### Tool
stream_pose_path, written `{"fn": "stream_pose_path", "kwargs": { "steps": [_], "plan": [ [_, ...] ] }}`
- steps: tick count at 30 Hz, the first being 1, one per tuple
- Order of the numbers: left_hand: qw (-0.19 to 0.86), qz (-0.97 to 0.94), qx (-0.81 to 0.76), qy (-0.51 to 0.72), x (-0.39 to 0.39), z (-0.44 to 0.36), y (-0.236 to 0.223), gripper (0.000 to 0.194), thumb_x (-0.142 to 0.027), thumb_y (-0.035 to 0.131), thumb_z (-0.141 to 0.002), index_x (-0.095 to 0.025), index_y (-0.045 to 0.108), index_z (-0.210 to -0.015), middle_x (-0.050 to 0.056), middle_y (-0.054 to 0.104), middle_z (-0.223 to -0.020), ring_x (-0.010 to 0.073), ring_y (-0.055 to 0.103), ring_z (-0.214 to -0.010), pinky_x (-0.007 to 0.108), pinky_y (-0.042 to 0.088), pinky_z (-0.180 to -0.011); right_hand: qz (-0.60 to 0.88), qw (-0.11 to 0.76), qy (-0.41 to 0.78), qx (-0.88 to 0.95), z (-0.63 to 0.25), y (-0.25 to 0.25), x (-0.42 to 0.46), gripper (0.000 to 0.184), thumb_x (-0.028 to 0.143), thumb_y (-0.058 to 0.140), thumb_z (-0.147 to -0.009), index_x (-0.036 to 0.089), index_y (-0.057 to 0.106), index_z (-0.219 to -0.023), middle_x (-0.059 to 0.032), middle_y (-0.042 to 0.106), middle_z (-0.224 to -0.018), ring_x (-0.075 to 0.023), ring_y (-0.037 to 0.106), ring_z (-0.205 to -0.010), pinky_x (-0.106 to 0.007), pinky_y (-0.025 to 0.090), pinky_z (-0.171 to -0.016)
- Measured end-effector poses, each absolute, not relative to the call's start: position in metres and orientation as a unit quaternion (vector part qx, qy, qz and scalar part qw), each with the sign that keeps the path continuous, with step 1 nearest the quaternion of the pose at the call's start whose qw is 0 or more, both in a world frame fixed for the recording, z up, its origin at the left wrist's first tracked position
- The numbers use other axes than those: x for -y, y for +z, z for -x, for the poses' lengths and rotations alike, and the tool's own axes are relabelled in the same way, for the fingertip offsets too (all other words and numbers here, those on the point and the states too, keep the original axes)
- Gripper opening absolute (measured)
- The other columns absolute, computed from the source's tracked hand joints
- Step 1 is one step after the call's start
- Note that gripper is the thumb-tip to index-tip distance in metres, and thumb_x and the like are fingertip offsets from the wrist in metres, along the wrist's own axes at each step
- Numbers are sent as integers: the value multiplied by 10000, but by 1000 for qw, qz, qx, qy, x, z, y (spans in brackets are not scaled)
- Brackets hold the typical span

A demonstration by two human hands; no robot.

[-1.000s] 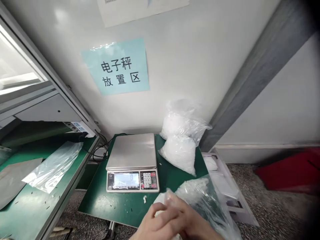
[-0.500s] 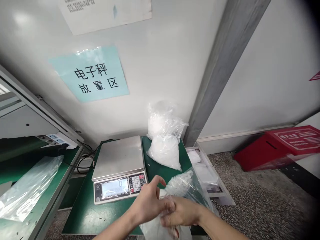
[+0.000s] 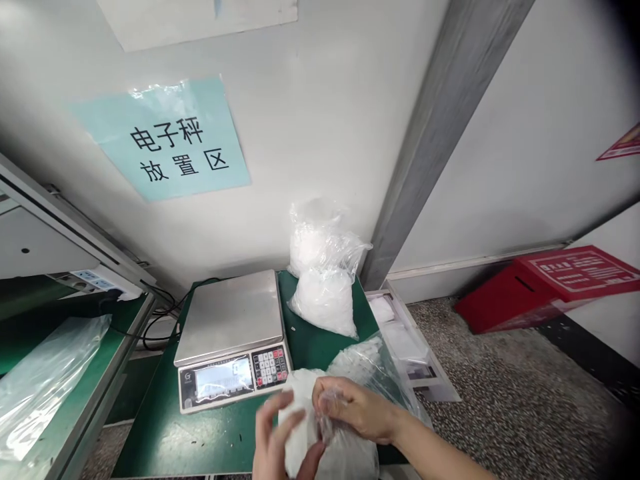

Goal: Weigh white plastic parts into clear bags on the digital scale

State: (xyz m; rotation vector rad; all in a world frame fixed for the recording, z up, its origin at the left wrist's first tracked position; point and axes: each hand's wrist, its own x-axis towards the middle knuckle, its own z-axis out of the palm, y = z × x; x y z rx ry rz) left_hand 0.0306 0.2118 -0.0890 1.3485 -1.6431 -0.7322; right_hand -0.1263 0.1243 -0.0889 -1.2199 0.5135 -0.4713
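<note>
You have a white-filled bag (image 3: 350, 460) in front of you at the near edge of the green table (image 3: 175, 440), just below the keypad corner of the scale (image 3: 233, 310). Your right hand (image 3: 357, 407) comes in from the side with thumb and forefinger together, clamped on a bunch of clear plastic at the top of the bag. Your left hand (image 3: 285, 433) is at the other side, its fingers apart and curled toward that bunch; whether any of them touches the plastic, you cannot tell from here. The step in hand looks like gathering or working the loose plastic at the bag's mouth, though the mouth itself is hidden behind your fingers. The next move seems to call for a firm right pinch while the left fingers close on the slack, without tugging so hard that the thin film tears. Give your right wrist some care too: another clear bag (image 3: 363, 357) lies just beyond it, and two plump bags (image 3: 325, 293) rest farther back, close to the wall (image 3: 270, 220)
</note>
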Motion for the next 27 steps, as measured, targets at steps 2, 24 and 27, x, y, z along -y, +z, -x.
{"fn": "stream_pose_path", "kwargs": {
  "steps": [2, 24, 27],
  "plan": [
    [406, -540, 642, -363, -198, -35, -90, 633, -210, 630, -704, -344, 308, -1233, 85, 419, -1248, 271, 403, -1145, 463, 346, -941, 596, 750, -187, -216, 130, -85, -118, 253, 395, 525, -792, 145, 523, -829, -9, 524, -724, -129, 484, -652, -229, 382, -617],
    [368, -423, 385, -733, -158, -42, -87, 227, -330, 487, -811, -133, 503, -923, 13, 502, -749, 133, 469, -692, 263, 371, -674, 804, 268, -326, -418, 110, -107, -134, 646, -85, 419, -646, 248, 360, -1196, -41, 310, -950, -172, 407, -844, -296, 403, -728],
    [368, -418, 408, -723, -151, -44, -80, 293, -399, 482, -815, -121, 542, -887, 14, 484, -716, 128, 454, -647, 256, 374, -619, 825, 264, -290, -407, 116, -93, -128, 671, -70, 458, -643, 257, 368, -1222, -38, 342, -938, -179, 412, -852, -303, 400, -742]
  ]
}}
